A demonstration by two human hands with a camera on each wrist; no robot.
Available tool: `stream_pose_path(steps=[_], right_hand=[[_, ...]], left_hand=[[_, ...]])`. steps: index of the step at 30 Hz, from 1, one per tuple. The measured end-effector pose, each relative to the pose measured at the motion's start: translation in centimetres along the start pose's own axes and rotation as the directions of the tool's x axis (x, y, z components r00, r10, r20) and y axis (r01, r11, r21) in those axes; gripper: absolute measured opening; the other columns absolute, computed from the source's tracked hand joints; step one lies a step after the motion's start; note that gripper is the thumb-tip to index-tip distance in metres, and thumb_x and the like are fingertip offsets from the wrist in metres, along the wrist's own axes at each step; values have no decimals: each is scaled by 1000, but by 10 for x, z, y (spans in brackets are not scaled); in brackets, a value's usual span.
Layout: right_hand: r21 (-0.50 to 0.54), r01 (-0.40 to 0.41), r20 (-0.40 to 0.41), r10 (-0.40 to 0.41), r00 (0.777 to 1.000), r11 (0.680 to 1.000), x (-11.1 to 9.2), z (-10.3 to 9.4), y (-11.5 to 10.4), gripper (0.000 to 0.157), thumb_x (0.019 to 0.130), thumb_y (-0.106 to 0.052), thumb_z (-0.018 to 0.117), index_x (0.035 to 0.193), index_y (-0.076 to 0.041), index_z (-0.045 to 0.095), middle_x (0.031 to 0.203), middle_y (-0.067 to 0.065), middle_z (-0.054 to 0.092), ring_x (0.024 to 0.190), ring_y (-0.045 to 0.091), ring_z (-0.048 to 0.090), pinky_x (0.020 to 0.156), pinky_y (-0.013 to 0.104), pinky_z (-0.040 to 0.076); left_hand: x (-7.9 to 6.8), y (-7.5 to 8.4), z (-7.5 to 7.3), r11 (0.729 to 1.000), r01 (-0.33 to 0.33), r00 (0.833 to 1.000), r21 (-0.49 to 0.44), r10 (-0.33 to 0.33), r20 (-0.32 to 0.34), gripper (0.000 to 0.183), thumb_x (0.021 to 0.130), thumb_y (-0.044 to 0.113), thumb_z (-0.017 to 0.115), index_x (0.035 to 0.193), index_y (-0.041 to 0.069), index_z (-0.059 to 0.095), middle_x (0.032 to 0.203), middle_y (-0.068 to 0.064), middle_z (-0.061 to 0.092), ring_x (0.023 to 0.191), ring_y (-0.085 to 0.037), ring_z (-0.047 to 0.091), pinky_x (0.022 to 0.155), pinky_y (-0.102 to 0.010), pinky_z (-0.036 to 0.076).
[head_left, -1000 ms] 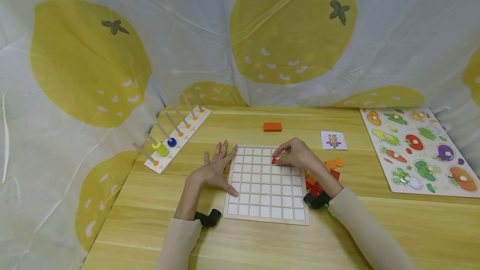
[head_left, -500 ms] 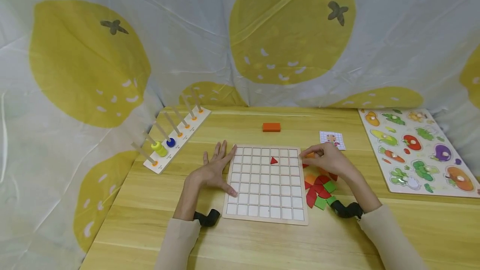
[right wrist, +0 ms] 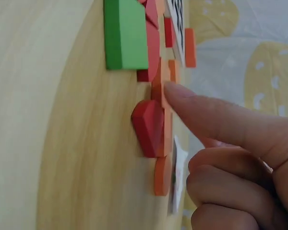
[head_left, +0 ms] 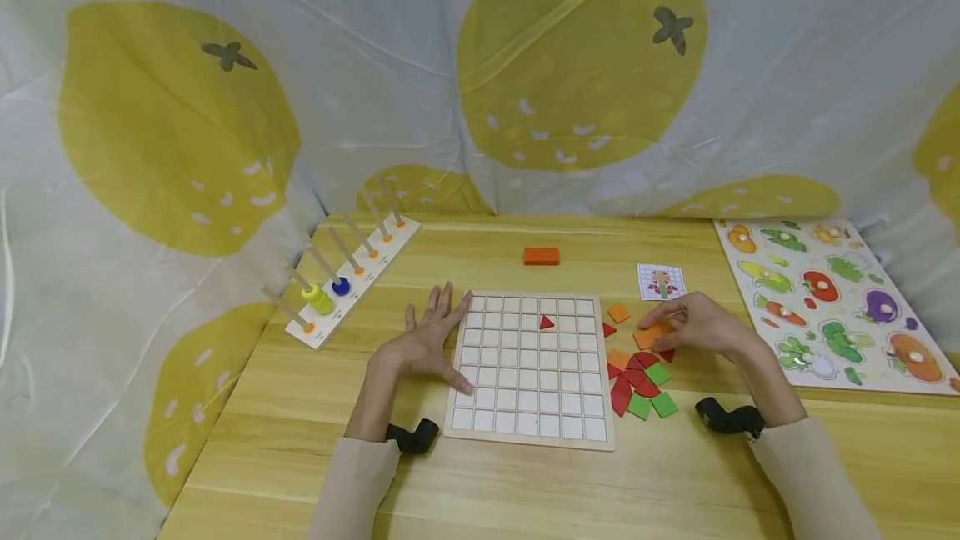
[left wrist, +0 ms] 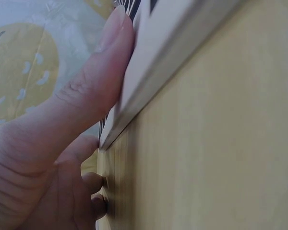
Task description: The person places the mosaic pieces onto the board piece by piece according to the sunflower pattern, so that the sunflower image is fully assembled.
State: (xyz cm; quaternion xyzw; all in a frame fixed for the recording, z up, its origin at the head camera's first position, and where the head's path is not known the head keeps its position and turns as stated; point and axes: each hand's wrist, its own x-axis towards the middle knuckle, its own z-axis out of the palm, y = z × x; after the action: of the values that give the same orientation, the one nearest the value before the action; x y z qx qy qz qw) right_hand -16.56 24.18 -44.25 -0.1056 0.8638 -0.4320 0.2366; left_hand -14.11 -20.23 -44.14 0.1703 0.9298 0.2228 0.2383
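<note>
Resting spread, empty left fingers point(head_left: 459, 310) on board point(head_left: 517, 357) at nine o'clock; touching orange pieces point(head_left: 644, 341) toward three o'clock with bent right fingers point(head_left: 663, 309), unclear if gripping.

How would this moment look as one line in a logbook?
left hand: touches grid board | right hand: touches orange piece | red triangle: lies on grid board

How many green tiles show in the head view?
3, all right of the grid board: a far green tile, a near-left green tile and a near-right green tile. Others could be hidden under the nearby red pieces.
</note>
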Motion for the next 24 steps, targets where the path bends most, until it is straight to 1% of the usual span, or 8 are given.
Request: stream_pose_path(steps=[1, 4, 6, 9, 11, 14, 18, 24], right_hand=[[-5, -7, 7, 7, 1000, 1000, 0, -1, 1, 35, 83, -12, 86, 113, 2, 76, 66, -3, 52, 66, 8, 36, 58, 24, 31], [-13, -28, 7, 28, 1000, 1000, 2, 0, 2, 35, 81, -11, 87, 112, 2, 76, 66, -8, 36, 64, 8, 33, 56, 25, 29], [-27, -31, 0, 31, 1000, 999, 3, 3, 1, 34, 81, -13, 87, 110, 0, 76, 72, -4, 45, 69, 10, 35, 58, 25, 30], [-27, -25, -5, 25, 1000, 999, 6, 6, 0, 33, 82, -15, 87, 110, -1, 76, 95, 5, 64, 77, 12, 36, 61, 26, 32], [-12, -23, -5, 23, 1000, 1000, 6, 8, -1, 34, 83, -15, 87, 111, -1, 75, 102, 7, 67, 75, 12, 34, 61, 27, 32], [12, -29, -1, 29, 1000, 1000, 6, 8, -2, 35, 83, -12, 86, 113, 1, 73, 80, 0, 59, 67, 10, 32, 58, 26, 31], [14, -43, -7, 43, 999, 999, 5, 6, -2, 35, 84, -9, 84, 113, 4, 71, 62, -8, 27, 58, 8, 28, 54, 24, 28], [-29, -15, -8, 14, 1000, 999, 7, 6, -2, 35, 84, -12, 85, 110, 4, 69, 61, -8, 32, 54, 7, 30, 52, 22, 28]], left_hand=[[0, 0, 0, 1000, 1, 1000, -1, -1, 1, 147, 64, 50, 97, 168, 20, -2, 170, -19, -24, 158, -38, -25, 120, -73, -17], [-1, 0, 0, 1000, 2, 1000, -3, -2, 3, 147, 64, 49, 97, 168, 20, -2, 170, -19, -24, 158, -38, -25, 120, -74, -17], [0, 0, 0, 1000, 2, 1000, -5, -2, 4, 147, 64, 49, 97, 168, 19, -3, 170, -20, -24, 158, -39, -25, 119, -75, -17], [0, 0, 0, 1000, 0, 1000, -4, 0, 4, 147, 64, 48, 97, 168, 19, -3, 170, -20, -24, 158, -39, -25, 119, -75, -17], [1, 0, 0, 1000, -2, 1000, -6, 2, 6, 147, 64, 49, 97, 168, 19, -3, 170, -20, -24, 158, -39, -25, 120, -74, -17], [1, 1, 0, 1000, -3, 1000, -8, 3, 9, 147, 64, 49, 97, 168, 19, -3, 170, -19, -25, 158, -39, -25, 120, -74, -17], [2, 0, 1, 1000, -2, 1000, -1, 2, 9, 147, 64, 50, 97, 168, 20, -3, 170, -19, -25, 158, -38, -26, 120, -73, -17], [2, -2, 1, 1000, -1, 1000, 2, 1, 7, 147, 64, 50, 97, 168, 19, -3, 170, -19, -26, 158, -39, -26, 120, -74, -17]])
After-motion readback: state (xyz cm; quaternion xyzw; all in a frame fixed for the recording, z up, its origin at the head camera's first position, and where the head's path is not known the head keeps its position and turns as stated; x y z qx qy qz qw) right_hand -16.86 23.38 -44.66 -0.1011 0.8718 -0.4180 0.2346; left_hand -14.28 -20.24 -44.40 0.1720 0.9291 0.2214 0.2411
